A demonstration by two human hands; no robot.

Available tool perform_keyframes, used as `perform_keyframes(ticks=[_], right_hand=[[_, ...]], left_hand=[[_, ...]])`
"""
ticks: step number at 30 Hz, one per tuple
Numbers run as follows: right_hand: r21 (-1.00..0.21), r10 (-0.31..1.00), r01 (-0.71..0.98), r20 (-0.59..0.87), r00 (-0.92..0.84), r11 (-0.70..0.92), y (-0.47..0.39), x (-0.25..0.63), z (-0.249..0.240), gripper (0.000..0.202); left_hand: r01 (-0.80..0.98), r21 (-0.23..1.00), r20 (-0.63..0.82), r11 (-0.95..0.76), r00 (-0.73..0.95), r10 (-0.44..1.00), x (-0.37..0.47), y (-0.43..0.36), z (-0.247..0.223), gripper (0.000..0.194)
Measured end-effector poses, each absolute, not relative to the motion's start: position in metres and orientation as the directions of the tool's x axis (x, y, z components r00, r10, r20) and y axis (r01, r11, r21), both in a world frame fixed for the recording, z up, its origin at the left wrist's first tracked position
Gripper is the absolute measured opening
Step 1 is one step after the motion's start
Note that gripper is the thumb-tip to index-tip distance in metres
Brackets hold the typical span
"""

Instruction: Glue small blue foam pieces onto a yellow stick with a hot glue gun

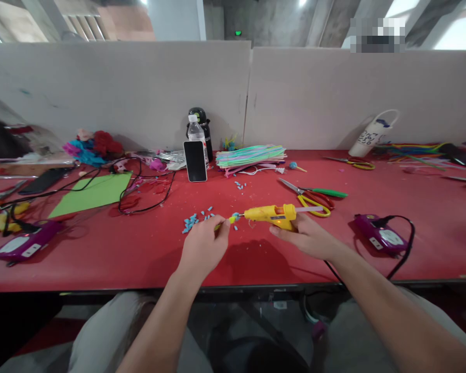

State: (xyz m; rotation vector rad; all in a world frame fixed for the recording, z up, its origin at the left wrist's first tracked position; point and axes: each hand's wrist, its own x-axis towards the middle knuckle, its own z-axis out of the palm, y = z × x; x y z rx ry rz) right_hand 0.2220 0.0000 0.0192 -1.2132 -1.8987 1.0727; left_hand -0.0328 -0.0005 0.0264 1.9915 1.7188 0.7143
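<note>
My right hand (305, 234) is wrapped round the handle of a yellow hot glue gun (270, 213), with a clear glue stick (309, 209) poking from its back end. The gun's nozzle points left and meets, or nearly meets, a small blue piece (235, 215). That piece sits at the tip of a thin yellow-green stem, which my left hand (207, 239) pinches between thumb and fingers. What the stem is made of is too small to tell. Just beyond my left hand lies a scatter of short blue cut bits (190, 223).
Scissors (305, 197) and a green-handled tool (330, 192) lie right of centre. A phone (196, 161) leans on a bottle, beside bundled pipe cleaners (252, 157). Purple power strips (380, 235) sit at both sides; a black cable loops over green paper (93, 194).
</note>
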Motion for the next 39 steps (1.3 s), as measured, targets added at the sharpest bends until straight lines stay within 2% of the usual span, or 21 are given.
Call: perform_keyframes(ticks=[5,11,13,16,21,24,27,30,32,35,39], right_hand=[[-0.832,0.934,0.477,0.128,-0.333,0.284,0.005,0.228,0.018,0.021],[-0.658,0.975,0.726,0.208,-0.08,0.2,0.026,0.242,0.002,0.031],[-0.634,0.975,0.758,0.221,-0.01,0.152,0.037,0.244,-0.01,0.032],[-0.635,0.971,0.761,0.236,0.029,0.132,0.052,0.243,-0.027,0.032],[-0.491,0.968,0.87,0.237,0.083,0.046,0.057,0.248,-0.032,0.039],[-0.46,0.969,0.888,0.224,0.1,0.015,0.045,0.26,-0.021,0.044],[-0.496,0.989,0.866,0.147,0.019,0.057,0.026,0.263,-0.002,0.043],[-0.676,0.949,0.696,0.014,-0.316,0.242,0.013,0.242,0.015,0.035],[-0.763,0.882,0.572,-0.004,-0.471,0.302,0.011,0.214,0.019,0.024],[-0.781,0.834,0.506,0.034,-0.55,0.365,0.024,0.162,0.012,0.013],[-0.724,0.869,0.559,0.113,-0.482,0.404,0.054,0.099,-0.006,0.006]], left_hand=[[0.73,0.66,0.136,-0.177,0.116,0.984,-0.034,0.0,0.026,0.03],[0.591,0.775,0.136,-0.225,0.193,0.972,-0.026,-0.004,0.024,0.032],[0.547,0.805,0.145,-0.227,0.19,0.971,-0.024,-0.004,0.025,0.032],[0.506,0.841,0.161,-0.19,0.101,0.982,-0.03,-0.001,0.03,0.032],[0.481,0.859,0.219,-0.179,-0.028,0.975,-0.063,0.008,0.049,0.027],[0.477,0.869,0.235,-0.133,-0.161,0.959,-0.082,0.01,0.058,0.028],[0.526,0.84,0.245,-0.136,-0.142,0.959,-0.09,0.011,0.06,0.03],[0.584,0.792,0.265,-0.176,-0.07,0.962,-0.091,0.013,0.058,0.029],[0.605,0.778,0.257,-0.168,-0.062,0.964,-0.094,0.016,0.057,0.029],[0.614,0.776,0.25,-0.145,-0.088,0.964,-0.101,0.021,0.057,0.029],[0.605,0.783,0.256,-0.142,-0.106,0.961,-0.108,0.026,0.057,0.027]])
